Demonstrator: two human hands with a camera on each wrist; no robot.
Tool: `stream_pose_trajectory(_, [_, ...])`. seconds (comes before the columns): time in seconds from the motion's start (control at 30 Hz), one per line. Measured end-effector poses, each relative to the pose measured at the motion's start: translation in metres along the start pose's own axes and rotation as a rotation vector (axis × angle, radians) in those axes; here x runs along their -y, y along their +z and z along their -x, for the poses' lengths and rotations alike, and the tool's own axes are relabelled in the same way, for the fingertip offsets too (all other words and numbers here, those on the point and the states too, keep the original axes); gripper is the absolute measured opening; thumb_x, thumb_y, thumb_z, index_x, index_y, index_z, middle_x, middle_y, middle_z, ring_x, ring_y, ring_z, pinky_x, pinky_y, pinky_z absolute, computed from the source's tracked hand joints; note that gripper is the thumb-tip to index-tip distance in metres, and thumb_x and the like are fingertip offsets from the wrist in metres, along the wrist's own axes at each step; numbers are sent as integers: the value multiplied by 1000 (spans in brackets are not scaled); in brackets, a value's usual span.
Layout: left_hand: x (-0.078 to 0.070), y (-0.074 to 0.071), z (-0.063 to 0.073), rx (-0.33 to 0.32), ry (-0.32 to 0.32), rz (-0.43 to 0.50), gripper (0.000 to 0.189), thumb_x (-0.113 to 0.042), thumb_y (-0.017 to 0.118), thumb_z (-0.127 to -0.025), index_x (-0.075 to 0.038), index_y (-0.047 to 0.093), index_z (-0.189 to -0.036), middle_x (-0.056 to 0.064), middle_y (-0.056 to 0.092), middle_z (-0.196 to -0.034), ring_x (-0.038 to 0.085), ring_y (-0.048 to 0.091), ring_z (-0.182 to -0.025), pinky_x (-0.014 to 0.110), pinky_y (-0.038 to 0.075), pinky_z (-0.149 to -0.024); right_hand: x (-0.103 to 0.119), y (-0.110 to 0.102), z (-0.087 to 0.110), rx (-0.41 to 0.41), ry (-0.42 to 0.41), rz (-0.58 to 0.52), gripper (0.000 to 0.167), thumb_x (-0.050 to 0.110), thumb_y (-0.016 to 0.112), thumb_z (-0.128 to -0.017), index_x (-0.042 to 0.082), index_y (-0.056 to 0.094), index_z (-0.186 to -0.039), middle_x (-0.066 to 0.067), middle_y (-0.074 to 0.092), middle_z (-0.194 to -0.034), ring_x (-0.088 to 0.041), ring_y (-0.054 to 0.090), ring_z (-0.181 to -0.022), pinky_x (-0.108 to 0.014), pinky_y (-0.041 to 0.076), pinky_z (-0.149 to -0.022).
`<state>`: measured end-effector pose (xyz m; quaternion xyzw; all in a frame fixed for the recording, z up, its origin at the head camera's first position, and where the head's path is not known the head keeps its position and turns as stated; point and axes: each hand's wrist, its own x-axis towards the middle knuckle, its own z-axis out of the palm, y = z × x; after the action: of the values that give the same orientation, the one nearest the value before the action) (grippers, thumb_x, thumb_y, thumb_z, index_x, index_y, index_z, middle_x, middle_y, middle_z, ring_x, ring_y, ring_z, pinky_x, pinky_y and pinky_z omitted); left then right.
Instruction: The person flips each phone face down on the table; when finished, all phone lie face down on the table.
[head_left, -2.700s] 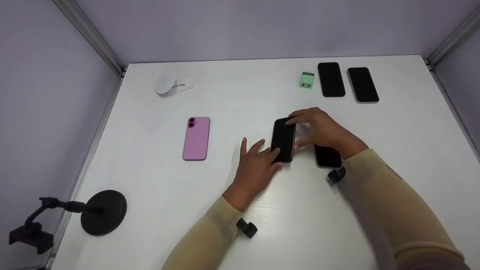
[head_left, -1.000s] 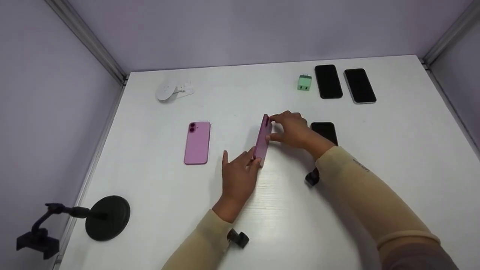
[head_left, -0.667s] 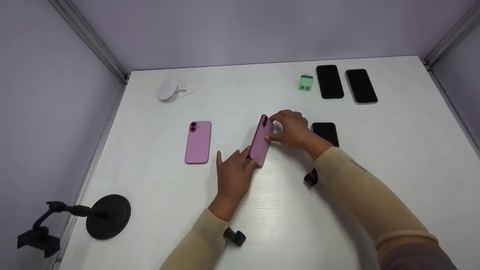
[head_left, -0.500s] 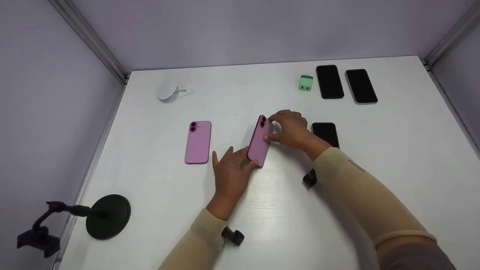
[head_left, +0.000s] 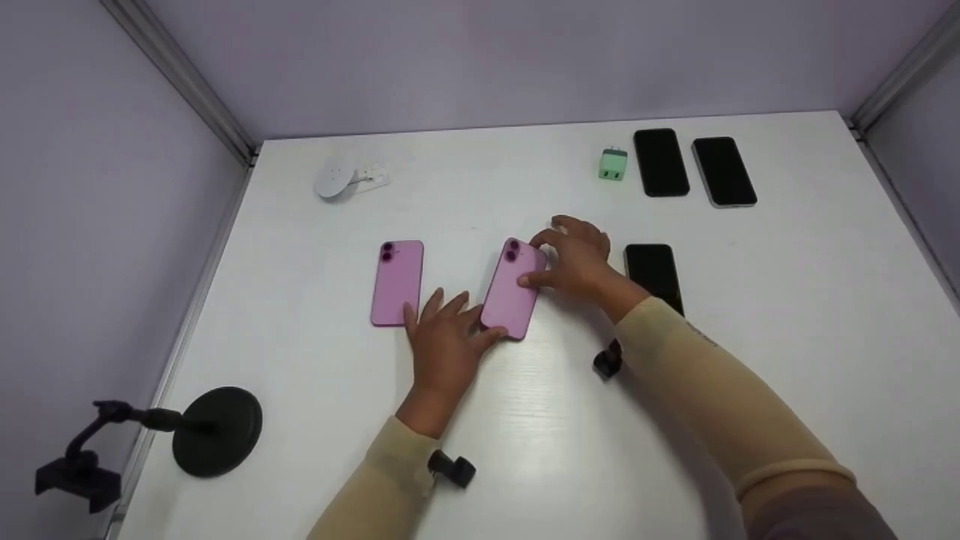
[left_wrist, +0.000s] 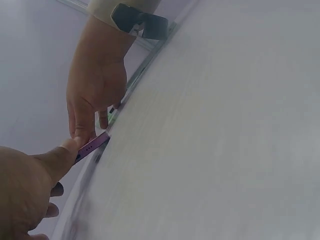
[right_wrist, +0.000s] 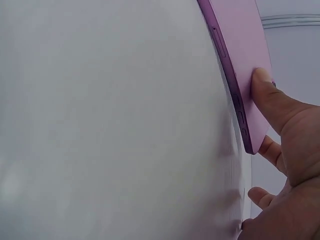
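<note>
Both hands pinch one pink smartphone point(head_left: 506, 300), its back with two camera lenses facing up. My left hand point(head_left: 444, 345) holds the phone's near left corner between thumb and finger, its other fingers spread. My right hand point(head_left: 577, 262) grips the far right side, thumb on the back. In the right wrist view that thumb point(right_wrist: 270, 95) presses the pink back and the phone tilts above the table. A second pink smartphone point(head_left: 397, 281) lies back up on the left, the left little finger overlapping its near corner. A black-screened smartphone point(head_left: 654, 274) lies right, partly hidden by the right forearm.
Two more black-screened phones, one point(head_left: 661, 163) beside the other point(head_left: 724, 171), lie at the back right. Left of them is a green two-port charger plug point(head_left: 613, 163). A white round-headed stand point(head_left: 335, 181) is at the back left, a black phone holder point(head_left: 217, 431) at the front left.
The held phone, earlier screen up, has been turned over so its pink back faces up. Both hands moved left with it, toward the other pink phone.
</note>
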<state>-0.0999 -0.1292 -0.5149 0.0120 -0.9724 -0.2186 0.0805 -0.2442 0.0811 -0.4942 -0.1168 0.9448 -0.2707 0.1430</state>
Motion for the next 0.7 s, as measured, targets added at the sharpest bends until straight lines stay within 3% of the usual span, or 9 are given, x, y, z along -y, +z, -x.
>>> stream_pose_trajectory(0.17, [7, -3, -1, 33, 30, -83, 59, -65, 77, -89, -20, 84, -127, 2, 69, -153, 35, 48, -157, 75, 16, -130, 7, 2, -3, 15, -1, -17, 57, 52, 92, -86, 25, 72, -133, -12, 24, -180, -41, 10, -168, -71, -4, -133])
stream_pose_trajectory(0.4, [12, -8, 1, 71, 67, -128, 57, -62, 83, -88, -23, 83, -129, 3, 67, -154, 37, 48, -156, 77, 15, -129, 19, 4, -10, 53, -10, -26, 54, 47, 93, -86, 25, 73, -130, -9, 21, -181, -39, 7, -170, -70, -5, -134])
stream_pose_trajectory(0.7, [23, -9, 2, 34, 44, -136, 56, -62, 81, -88, -23, 83, -128, 6, 65, -157, 38, 43, -159, 77, 12, -130, 34, 6, -21, 74, -53, -19, 54, 48, 93, -86, 27, 74, -132, -9, 21, -181, -38, 7, -170, -72, -4, -133])
